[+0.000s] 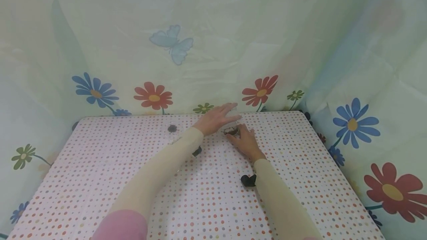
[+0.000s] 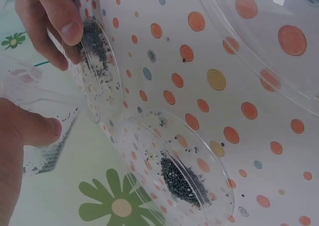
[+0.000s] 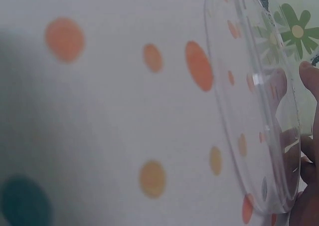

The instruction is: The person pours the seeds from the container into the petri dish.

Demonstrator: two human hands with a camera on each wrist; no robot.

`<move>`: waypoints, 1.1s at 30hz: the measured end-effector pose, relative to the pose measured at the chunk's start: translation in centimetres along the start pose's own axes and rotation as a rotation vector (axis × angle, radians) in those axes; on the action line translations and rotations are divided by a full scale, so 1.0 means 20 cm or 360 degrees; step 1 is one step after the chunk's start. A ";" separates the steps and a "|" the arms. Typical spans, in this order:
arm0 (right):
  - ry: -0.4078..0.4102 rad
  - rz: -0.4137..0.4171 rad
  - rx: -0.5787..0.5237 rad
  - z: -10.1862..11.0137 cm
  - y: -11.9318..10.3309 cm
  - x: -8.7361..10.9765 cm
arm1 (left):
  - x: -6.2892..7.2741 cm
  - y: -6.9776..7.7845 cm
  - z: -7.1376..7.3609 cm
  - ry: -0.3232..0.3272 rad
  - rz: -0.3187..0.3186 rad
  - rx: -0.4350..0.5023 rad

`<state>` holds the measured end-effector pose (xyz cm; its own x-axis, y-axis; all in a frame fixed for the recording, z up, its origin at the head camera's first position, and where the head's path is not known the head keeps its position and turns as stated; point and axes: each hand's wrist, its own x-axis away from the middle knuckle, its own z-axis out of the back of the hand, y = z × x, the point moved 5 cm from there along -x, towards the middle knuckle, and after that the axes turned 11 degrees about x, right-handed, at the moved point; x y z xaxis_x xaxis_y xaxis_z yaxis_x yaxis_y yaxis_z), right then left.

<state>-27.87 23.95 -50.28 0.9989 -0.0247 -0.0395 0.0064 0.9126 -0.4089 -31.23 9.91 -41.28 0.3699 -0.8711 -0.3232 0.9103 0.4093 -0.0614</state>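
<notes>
1. A clear container (image 2: 46, 153) is held in the left hand (image 1: 213, 119), gripped between thumb and fingers set moderately apart; dark grains are seen through its wall, though its exact shape cannot be made out.
2. The edge of the rear right dish (image 2: 110, 94) is held in the right hand (image 1: 247, 143), by a narrow grip with curled fingers. Mixed dark and pale grains (image 2: 97, 51) are spread in this dish, which is placed near the back of the dotted tabletop (image 1: 200, 210), just beside the container.
3. A heap of dark grains is borne by the left dish (image 2: 218, 201); a third dish (image 2: 271, 16) is set nearer the person.
4. The step in hand is judged to be a transfer of grains between container and held dish; its direction cannot be told.
5. For the next move, a steadied dish and a controlled tilt of the container seem to be called for, lest grains be scattered.
</notes>
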 end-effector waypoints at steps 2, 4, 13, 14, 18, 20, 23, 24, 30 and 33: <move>0.0000 -0.0002 -0.0006 0.00 0.00 0.00 | 0.00 0.00 0.00 -0.0005 0.0003 -0.0005; -0.0012 -0.0012 0.0013 0.00 0.00 0.00 | 0.00 -0.01 -0.01 -0.0012 0.0004 -0.0005; -0.0041 -0.0012 0.0074 0.00 0.00 0.00 | 0.00 -0.01 -0.01 -0.0018 0.0009 0.0008; -0.0045 -0.0018 0.0070 0.00 0.00 0.00 | 0.01 -0.01 -0.01 -0.0020 0.0015 0.0009; -0.0044 -0.0017 0.0052 0.00 0.01 0.00 | 0.01 -0.02 -0.01 -0.0028 0.0046 0.0027; -0.0042 -0.0016 0.0040 0.00 0.01 0.00 | 0.01 -0.02 -0.02 -0.0029 0.0064 0.0035; -0.0049 -0.0018 0.0018 0.00 0.01 0.01 | 0.02 -0.03 -0.02 -0.0021 0.0082 0.0043; -0.0054 -0.0026 0.0013 0.00 0.01 0.01 | 0.02 -0.03 -0.02 -0.0018 0.0084 0.0040; -0.0081 -0.0073 0.0018 0.01 0.01 0.01 | 0.02 -0.04 -0.03 0.0001 0.0090 0.0034; -0.0079 -0.0073 0.0032 0.01 0.01 0.01 | 0.02 -0.05 -0.03 0.0013 0.0115 0.0070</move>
<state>-27.60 24.21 -50.24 0.9986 -0.0465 0.0245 0.0524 0.9190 -0.3907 -31.99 9.31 -41.87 0.4338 -0.8372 -0.3331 0.8885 0.4588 0.0040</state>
